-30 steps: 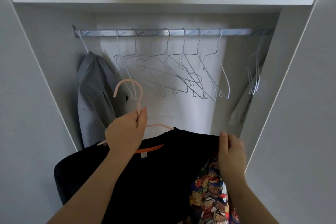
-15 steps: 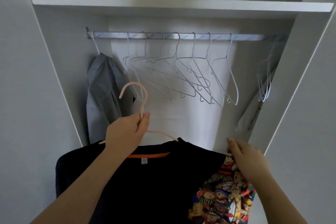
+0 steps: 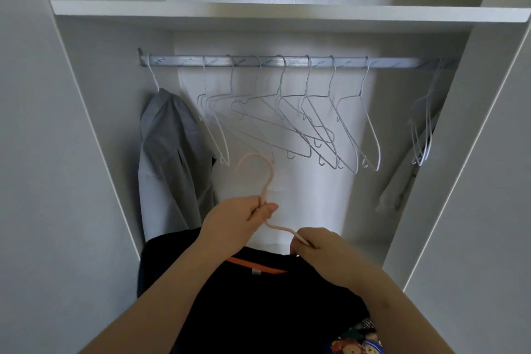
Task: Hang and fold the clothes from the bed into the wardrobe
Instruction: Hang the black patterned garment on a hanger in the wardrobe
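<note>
Pink plastic, thin and probably a little springy: that is the hanger (image 3: 270, 175) carrying your black T-shirt (image 3: 258, 310). Both are held low before the open wardrobe (image 3: 258, 11), well below the rail (image 3: 287, 62). Your left hand (image 3: 232, 227) pinches the hanger's neck just under the hook. Your right hand (image 3: 324, 250) has its fingers curled round the hanger's right arm where it enters the collar.

The shirt looks soft and light, and likely to slide off a smooth shoulder if the hanger tips. I'd keep hold of the neck and carry it level. Bare rail shows between the grey garment (image 3: 169, 152) at the rail's left end and the row of empty wire hangers (image 3: 287, 123).

Since half a second ago, your right hand has left the printed sleeve (image 3: 356, 339) and come inward to the hanger arm. Your left grip is unchanged.
</note>
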The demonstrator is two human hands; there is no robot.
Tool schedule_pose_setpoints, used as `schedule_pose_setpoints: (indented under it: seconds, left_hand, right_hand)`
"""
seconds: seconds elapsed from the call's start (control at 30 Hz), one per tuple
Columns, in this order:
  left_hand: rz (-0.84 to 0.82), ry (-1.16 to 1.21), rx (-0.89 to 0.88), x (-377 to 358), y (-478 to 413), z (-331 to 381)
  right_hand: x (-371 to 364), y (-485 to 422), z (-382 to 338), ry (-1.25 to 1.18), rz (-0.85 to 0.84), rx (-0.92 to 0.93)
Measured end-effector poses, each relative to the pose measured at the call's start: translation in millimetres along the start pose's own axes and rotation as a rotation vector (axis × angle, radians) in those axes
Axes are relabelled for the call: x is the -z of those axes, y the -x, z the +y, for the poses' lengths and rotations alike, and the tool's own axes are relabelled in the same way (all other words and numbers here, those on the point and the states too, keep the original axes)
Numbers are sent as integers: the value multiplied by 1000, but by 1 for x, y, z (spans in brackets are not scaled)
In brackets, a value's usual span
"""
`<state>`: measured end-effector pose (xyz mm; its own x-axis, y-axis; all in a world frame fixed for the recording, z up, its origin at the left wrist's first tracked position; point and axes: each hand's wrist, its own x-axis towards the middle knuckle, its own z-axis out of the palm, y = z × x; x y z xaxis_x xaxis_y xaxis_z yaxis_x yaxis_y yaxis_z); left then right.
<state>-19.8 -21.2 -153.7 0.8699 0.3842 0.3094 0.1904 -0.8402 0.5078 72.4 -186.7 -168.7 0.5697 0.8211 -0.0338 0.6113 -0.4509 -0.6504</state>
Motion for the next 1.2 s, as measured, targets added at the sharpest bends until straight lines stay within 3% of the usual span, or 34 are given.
schedule_pose_setpoints:
  seconds: [0.1, 0.2, 0.33, 0.43, 0.6, 0.73, 0.93, 1.2]
  left_hand:
    - [-6, -153, -28, 3, 0, -14]
    - [66, -117, 66, 6, 1, -31]
    - [170, -72, 198, 14, -5, -44]
    - [196, -51, 243, 22, -7, -57]
    - [273, -62, 334, 44, -23, -95]
    - [331, 14, 404, 63, -47, -117]
    - [552, -11, 319, 104, -119, -155]
    - [497, -49, 324, 131, -179, -222]
  right_hand:
    - [1, 0, 7, -23, -70, -74]
    - [0, -3, 7, -109, -114, -141]
    - [-19, -16, -14, -425, -183, -262]
    - [-39, -35, -36, -494, -261, -261]
    - [-58, -82, -75, -664, -250, -298]
    - [-53, -114, -99, -934, -242, -396]
    - [-34, -195, -142, -878, -164, -319]
    - [-13, -296, -208, -494, 83, -38]
